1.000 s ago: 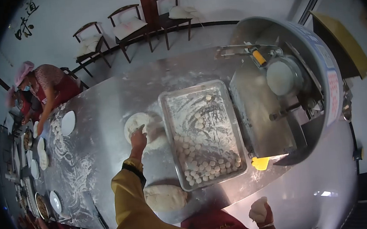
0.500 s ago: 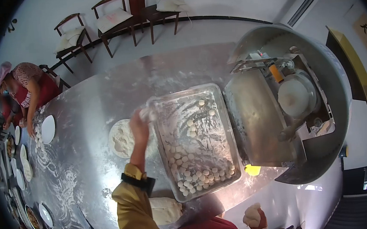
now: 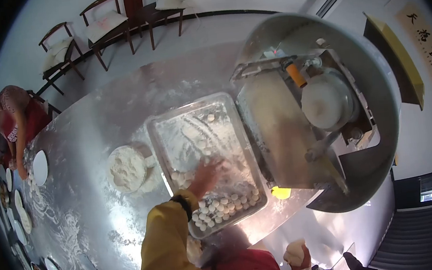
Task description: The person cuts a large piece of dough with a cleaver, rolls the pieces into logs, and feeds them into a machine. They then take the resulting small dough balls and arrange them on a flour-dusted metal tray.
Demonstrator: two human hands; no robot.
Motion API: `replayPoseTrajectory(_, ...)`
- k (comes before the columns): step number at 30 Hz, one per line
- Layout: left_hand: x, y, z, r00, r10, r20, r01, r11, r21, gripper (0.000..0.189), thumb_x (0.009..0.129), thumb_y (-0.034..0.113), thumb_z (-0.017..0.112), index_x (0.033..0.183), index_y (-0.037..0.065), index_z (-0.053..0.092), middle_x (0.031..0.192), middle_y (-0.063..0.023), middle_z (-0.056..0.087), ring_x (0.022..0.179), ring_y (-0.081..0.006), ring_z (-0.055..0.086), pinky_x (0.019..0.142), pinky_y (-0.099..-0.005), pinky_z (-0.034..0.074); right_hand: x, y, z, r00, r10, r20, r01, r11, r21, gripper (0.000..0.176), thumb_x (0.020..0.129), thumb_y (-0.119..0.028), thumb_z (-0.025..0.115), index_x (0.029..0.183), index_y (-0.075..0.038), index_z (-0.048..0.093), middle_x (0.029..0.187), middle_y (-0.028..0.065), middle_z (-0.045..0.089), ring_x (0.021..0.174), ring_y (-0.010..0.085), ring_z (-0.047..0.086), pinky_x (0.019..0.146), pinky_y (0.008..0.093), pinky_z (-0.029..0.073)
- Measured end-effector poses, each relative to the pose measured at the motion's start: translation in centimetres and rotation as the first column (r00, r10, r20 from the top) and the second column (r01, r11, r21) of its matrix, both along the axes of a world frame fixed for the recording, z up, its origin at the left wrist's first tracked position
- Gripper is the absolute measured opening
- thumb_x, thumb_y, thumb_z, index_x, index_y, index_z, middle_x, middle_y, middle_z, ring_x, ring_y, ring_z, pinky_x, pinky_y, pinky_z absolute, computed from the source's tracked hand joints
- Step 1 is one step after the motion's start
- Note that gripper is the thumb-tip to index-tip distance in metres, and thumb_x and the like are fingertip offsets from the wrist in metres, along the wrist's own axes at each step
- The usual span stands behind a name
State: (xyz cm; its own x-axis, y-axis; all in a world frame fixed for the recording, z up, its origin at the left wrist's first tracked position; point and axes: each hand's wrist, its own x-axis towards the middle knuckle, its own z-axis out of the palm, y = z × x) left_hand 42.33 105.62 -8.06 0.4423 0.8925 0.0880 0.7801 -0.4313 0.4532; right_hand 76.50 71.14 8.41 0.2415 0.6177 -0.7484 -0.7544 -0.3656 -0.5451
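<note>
My left hand [image 3: 205, 178] reaches over the floured metal tray [image 3: 253, 170]. Its fingers look stretched out, though they are blurred by motion. Small round dough pieces [image 3: 225, 207] fill the near part of the tray, and a few lie farther up. At the lower right, away from the tray, my right hand [image 3: 305, 262] is closed around a pale lump of dough [image 3: 294, 253]. A bowl of flour [image 3: 127, 169] stands left of the tray. Behind my left sleeve a larger dough mass [image 3: 193, 249] is mostly hidden.
A large steel machine [image 3: 283, 128] stands right of the tray, with a yellow object [image 3: 282, 192] near its base. White plates [image 3: 41, 167] line the left side of the steel table [image 3: 80, 132], where another person [image 3: 19, 115] works. Chairs [image 3: 107, 28] stand beyond the table.
My left hand has moved from beside the flour bowl, right and nearer, over the dough pieces in the tray. My right hand still holds the dough. The whole view has shifted.
</note>
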Motion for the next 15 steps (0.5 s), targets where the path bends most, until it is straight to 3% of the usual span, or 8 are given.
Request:
replayPoseTrajectory(1, -0.7, -1.3, -2.3, 0.983, 0.004, 0.182, -0.002, 1.000, -0.012, 0.030, 0.085, 0.014, 0.048, 0.111, 0.021, 0.060, 0.132, -0.0096, 0.044, 0.121, -0.0275, 0.042, 0.099, -0.0372, 0.036, -0.7, 1.0, 0.3, 0.999, -0.003, 0.049, 0.006, 0.999, -0.053, 0.041, 0.087, -0.040, 0.047, 0.111, -0.007, 0.050, 0.099, 0.0113, 0.057, 0.090, 0.0276, 0.057, 0.070, 0.0416, 0.050)
replayPoseTrajectory(2, -2.3, -2.5, 3.7, 0.956, 0.164, 0.242, -0.145, 0.985, -0.096, 0.025, 0.087, 0.011, 0.043, 0.101, 0.014, 0.064, 0.125, -0.0114, 0.049, 0.111, -0.0278, 0.049, 0.094, -0.0380, 0.040, -0.9, 1.3, 0.2, 0.999, 0.017, 0.039, -0.015, 0.999, -0.045, 0.041, 0.087, -0.040, 0.047, 0.111, -0.007, 0.050, 0.099, 0.0112, 0.057, 0.089, 0.0274, 0.057, 0.069, 0.0412, 0.050)
replayPoseTrajectory(4, -4.7, -4.9, -3.1, 0.796, 0.519, 0.310, -0.524, 0.848, -0.075, 0.038, 0.081, 0.012, 0.046, 0.117, 0.008, 0.054, 0.109, -0.0132, 0.057, 0.104, -0.0290, 0.050, 0.092, -0.0365, 0.039, -0.8, 2.2, -1.2, 0.998, 0.063, 0.023, -0.063, 0.998, -0.016, 0.040, 0.087, -0.039, 0.048, 0.111, -0.007, 0.049, 0.098, 0.0111, 0.057, 0.089, 0.0272, 0.057, 0.069, 0.0404, 0.050)
replayPoseTrajectory(6, -3.1, -7.4, -1.0, 0.984, 0.179, -0.022, -0.180, 0.962, -0.208, 0.036, 0.082, 0.011, 0.044, 0.116, 0.008, 0.054, 0.110, -0.0125, 0.055, 0.105, -0.0276, 0.049, 0.091, -0.0366, 0.039, -1.7, 3.6, -1.4, 0.996, 0.090, 0.014, -0.090, 0.995, -0.037, 0.038, 0.091, -0.038, 0.039, 0.107, -0.006, 0.052, 0.095, 0.0099, 0.058, 0.085, 0.0247, 0.058, 0.069, 0.0365, 0.050)
replayPoseTrajectory(7, -2.2, -8.3, 0.7, 0.987, -0.032, -0.160, -0.020, 0.950, -0.310, 0.035, 0.082, 0.011, 0.043, 0.116, 0.009, 0.054, 0.111, -0.0122, 0.054, 0.105, -0.0269, 0.048, 0.091, -0.0366, 0.039, -0.6, 3.3, -3.0, 0.988, 0.142, -0.066, -0.142, 0.990, 0.003, 0.035, 0.091, -0.037, 0.040, 0.105, -0.007, 0.052, 0.093, 0.0085, 0.057, 0.082, 0.0236, 0.058, 0.068, 0.0358, 0.050)
replayPoseTrajectory(11, -2.5, -8.5, 6.3, 0.817, 0.577, -0.022, -0.577, 0.816, -0.027, 0.040, 0.074, 0.019, 0.055, 0.113, 0.009, 0.052, 0.112, -0.0173, 0.052, 0.107, -0.0331, 0.046, 0.091, -0.0452, 0.036, -1.3, 4.9, -2.4, 0.981, 0.144, -0.126, -0.139, 0.989, 0.053, 0.034, 0.087, -0.035, 0.051, 0.108, -0.008, 0.049, 0.096, 0.0098, 0.056, 0.084, 0.0251, 0.058, 0.065, 0.0376, 0.052)
replayPoseTrajectory(14, -1.7, -10.7, -0.7, 0.844, 0.480, -0.238, -0.449, 0.876, 0.174, 0.042, 0.073, 0.017, 0.056, 0.113, 0.007, 0.052, 0.115, -0.0170, 0.051, 0.104, -0.0357, 0.045, 0.089, -0.0457, 0.036, -0.6, 4.3, -2.8, 0.985, 0.163, -0.051, -0.161, 0.986, 0.043, 0.034, 0.086, -0.033, 0.052, 0.108, -0.007, 0.048, 0.096, 0.0102, 0.055, 0.083, 0.0252, 0.058, 0.064, 0.0376, 0.053)
replayPoseTrajectory(15, 1.5, -11.7, 3.6, 0.792, 0.606, 0.082, -0.600, 0.796, -0.080, 0.039, 0.072, 0.017, 0.057, 0.110, 0.008, 0.054, 0.117, -0.0142, 0.049, 0.104, -0.0327, 0.045, 0.090, -0.0465, 0.035, -0.8, 4.2, -2.6, 0.991, 0.122, -0.059, -0.122, 0.992, 0.005, 0.034, 0.086, -0.031, 0.053, 0.109, -0.007, 0.047, 0.094, 0.0104, 0.055, 0.083, 0.0252, 0.058, 0.064, 0.0378, 0.053)
